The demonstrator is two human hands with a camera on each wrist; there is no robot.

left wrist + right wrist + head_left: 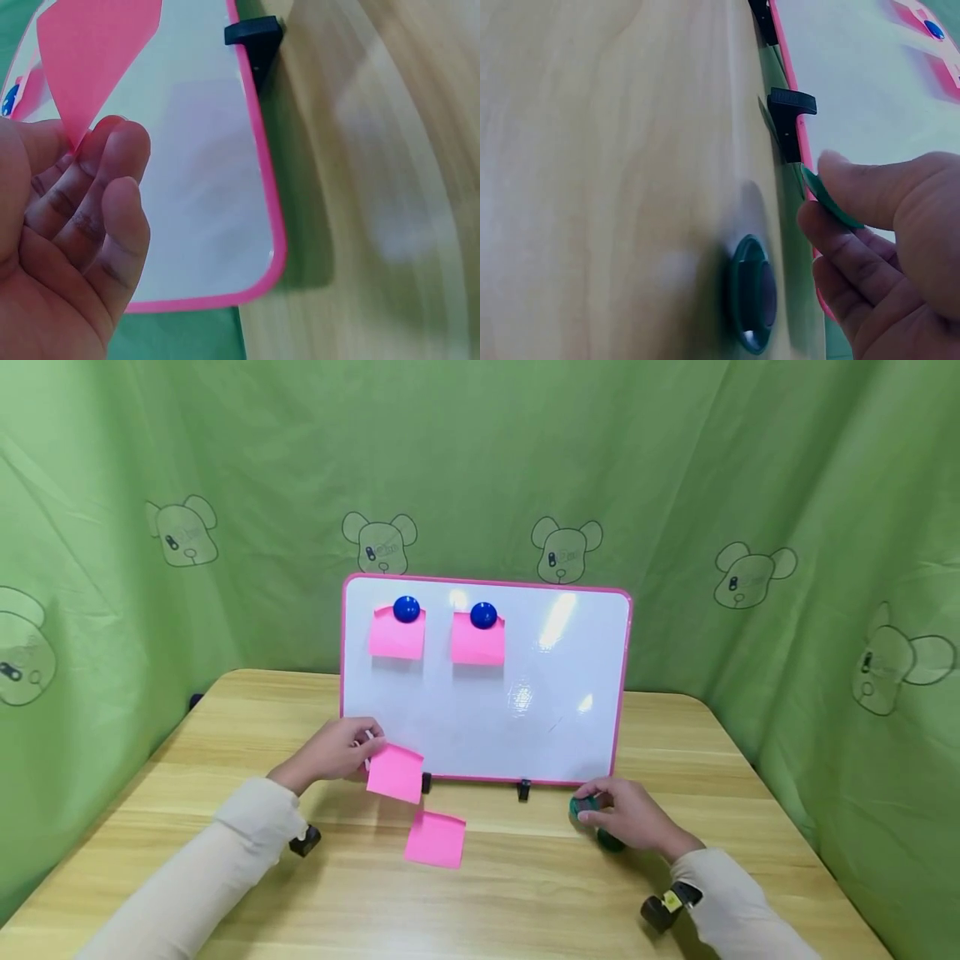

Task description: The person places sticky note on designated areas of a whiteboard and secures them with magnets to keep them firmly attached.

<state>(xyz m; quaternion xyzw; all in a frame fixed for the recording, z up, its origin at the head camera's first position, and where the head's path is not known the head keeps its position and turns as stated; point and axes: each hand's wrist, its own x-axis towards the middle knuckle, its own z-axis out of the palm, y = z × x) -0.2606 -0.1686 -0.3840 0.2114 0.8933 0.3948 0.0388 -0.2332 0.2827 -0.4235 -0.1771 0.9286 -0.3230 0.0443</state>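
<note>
Paper point(395, 774), square and pink, is pinched in left hand point(339, 750); right hand point(630, 812) grips round green disc point(582, 808)

Left hand point(337, 750): thumb and fingers pinch a square pink sticky note point(395, 774) by its upper-left corner. Note hangs slightly tilted, in front of the lower-left part of the pink-framed whiteboard point(480, 718); contact with the board unclear. Second pink sticky note point(436, 840) flat on the wood-grain tabletop point(525, 893), just below the held one, slightly rotated.

Right hand point(633, 814): thumb and fingers pinch a round green magnet point(829, 199), edge-on in the right wrist view, near the board's lower-right corner. Second green magnet point(751, 296) on the tabletop, below that hand, recessed side with dark disc visible.
</note>
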